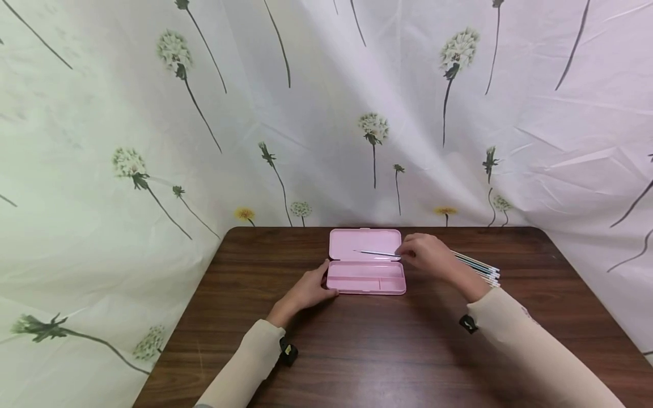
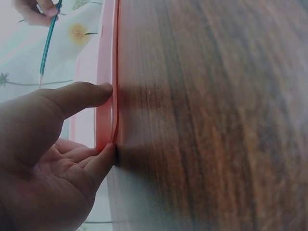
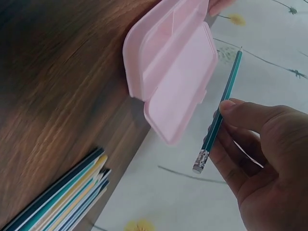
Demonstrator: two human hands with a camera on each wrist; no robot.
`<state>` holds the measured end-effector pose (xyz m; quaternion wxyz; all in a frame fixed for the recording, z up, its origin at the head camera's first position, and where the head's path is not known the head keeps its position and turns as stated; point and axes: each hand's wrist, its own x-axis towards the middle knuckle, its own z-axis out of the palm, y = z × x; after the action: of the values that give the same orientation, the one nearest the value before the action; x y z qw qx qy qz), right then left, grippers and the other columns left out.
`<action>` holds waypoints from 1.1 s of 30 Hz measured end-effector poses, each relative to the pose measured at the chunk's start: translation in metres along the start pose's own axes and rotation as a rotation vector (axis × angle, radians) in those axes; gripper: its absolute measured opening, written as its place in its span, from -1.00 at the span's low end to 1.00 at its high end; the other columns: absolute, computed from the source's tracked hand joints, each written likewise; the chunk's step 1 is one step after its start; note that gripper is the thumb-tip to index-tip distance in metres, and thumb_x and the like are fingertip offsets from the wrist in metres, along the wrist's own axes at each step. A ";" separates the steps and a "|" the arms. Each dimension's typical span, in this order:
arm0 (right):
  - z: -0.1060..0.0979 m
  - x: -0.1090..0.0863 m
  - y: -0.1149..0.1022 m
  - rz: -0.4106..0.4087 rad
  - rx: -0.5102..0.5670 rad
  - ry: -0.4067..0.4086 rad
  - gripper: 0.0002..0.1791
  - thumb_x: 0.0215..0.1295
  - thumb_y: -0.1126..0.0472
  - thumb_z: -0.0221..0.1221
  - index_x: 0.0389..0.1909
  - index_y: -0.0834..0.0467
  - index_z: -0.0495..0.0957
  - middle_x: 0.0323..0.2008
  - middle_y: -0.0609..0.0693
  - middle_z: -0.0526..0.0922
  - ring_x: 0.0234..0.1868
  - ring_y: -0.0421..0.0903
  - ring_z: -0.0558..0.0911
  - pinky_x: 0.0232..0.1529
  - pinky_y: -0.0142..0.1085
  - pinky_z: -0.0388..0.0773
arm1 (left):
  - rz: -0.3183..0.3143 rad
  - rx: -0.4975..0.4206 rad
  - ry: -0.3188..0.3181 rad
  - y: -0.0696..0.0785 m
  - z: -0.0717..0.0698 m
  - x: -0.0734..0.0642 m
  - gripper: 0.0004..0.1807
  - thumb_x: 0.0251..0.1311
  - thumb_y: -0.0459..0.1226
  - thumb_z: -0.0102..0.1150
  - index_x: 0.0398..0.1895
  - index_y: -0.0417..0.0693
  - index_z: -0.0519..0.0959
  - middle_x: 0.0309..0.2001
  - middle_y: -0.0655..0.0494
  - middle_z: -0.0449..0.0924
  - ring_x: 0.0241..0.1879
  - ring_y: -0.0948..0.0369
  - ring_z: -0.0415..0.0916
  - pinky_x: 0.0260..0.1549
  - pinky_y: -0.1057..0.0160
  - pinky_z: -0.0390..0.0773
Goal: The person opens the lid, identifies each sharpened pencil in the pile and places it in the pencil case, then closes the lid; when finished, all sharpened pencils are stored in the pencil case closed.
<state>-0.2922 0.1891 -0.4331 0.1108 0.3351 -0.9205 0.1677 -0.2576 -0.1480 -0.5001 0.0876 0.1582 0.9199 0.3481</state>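
A pink pencil case (image 1: 353, 271) lies open on the table, its lid (image 1: 357, 238) laid back toward the cloth and its divided tray bare. At its left end my left hand (image 1: 308, 289) holds the case, the thumb on the front wall and the fingers around the end, as the left wrist view shows. My right hand (image 1: 428, 255) pinches a teal pencil (image 3: 225, 96) between thumb and fingers, above the lid's right side. The pencil's sharpened tip points left and its eraser end lies by the palm.
Several pencils (image 3: 62, 192) in teal, yellow, white and dark colours lie bunched on the table right of the case, partly hidden by the right arm in the head view. A brown wooden table (image 1: 357, 351) meets a flower-printed cloth (image 1: 326, 141) at the back.
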 end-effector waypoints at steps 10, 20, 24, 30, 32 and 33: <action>0.022 0.025 -0.011 0.015 0.012 -0.085 -0.85 0.31 0.37 0.42 -0.15 0.15 0.87 -0.20 -0.01 0.84 -0.19 -0.09 0.76 -0.10 -0.12 0.73 | 0.001 -0.006 0.002 0.000 -0.001 0.000 -0.01 0.36 -0.22 0.42 0.67 -0.38 0.07 0.61 -0.35 0.23 0.52 -0.11 0.40 0.44 -0.12 0.45; 0.044 0.034 -0.018 -0.013 0.028 -0.137 -0.87 0.35 0.36 0.38 -0.18 0.13 0.86 -0.24 -0.04 0.81 -0.21 -0.14 0.75 -0.13 -0.14 0.73 | 0.009 0.001 0.010 -0.003 0.000 0.002 -0.01 0.34 -0.22 0.43 0.66 -0.39 0.09 0.59 -0.35 0.25 0.52 -0.11 0.40 0.46 -0.11 0.44; 0.055 0.033 -0.021 0.022 0.056 -0.155 -0.88 0.37 0.33 0.39 -0.17 0.11 0.86 -0.23 -0.06 0.82 -0.19 -0.15 0.74 -0.05 -0.12 0.74 | 0.010 0.008 0.017 -0.003 0.000 0.002 -0.01 0.33 -0.22 0.44 0.66 -0.39 0.10 0.58 -0.36 0.26 0.52 -0.11 0.39 0.46 -0.10 0.43; 0.067 0.031 -0.024 0.029 0.058 -0.169 -0.88 0.36 0.34 0.40 -0.18 0.10 0.85 -0.23 -0.06 0.81 -0.18 -0.14 0.74 -0.02 -0.11 0.73 | 0.006 -0.009 0.008 -0.003 0.001 0.001 -0.01 0.34 -0.23 0.43 0.66 -0.39 0.08 0.61 -0.35 0.21 0.51 -0.11 0.40 0.44 -0.10 0.45; 0.070 0.030 -0.024 0.019 0.053 -0.163 -0.88 0.36 0.35 0.40 -0.19 0.10 0.85 -0.23 -0.06 0.82 -0.18 -0.14 0.74 -0.01 -0.11 0.73 | 0.006 -0.012 0.007 -0.003 0.001 0.001 -0.01 0.35 -0.22 0.42 0.67 -0.39 0.07 0.61 -0.35 0.20 0.52 -0.11 0.40 0.44 -0.10 0.45; 0.072 0.029 -0.024 0.015 0.049 -0.160 -0.88 0.36 0.35 0.39 -0.19 0.09 0.85 -0.22 -0.06 0.82 -0.18 -0.14 0.74 -0.01 -0.11 0.73 | 0.005 -0.013 0.006 -0.003 0.001 0.001 -0.01 0.35 -0.22 0.42 0.67 -0.39 0.07 0.62 -0.34 0.20 0.52 -0.11 0.39 0.45 -0.10 0.45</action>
<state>-0.3051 0.1272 -0.4841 0.0275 0.3434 -0.9244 0.1638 -0.2591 -0.1493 -0.5032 0.0849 0.1591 0.9173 0.3550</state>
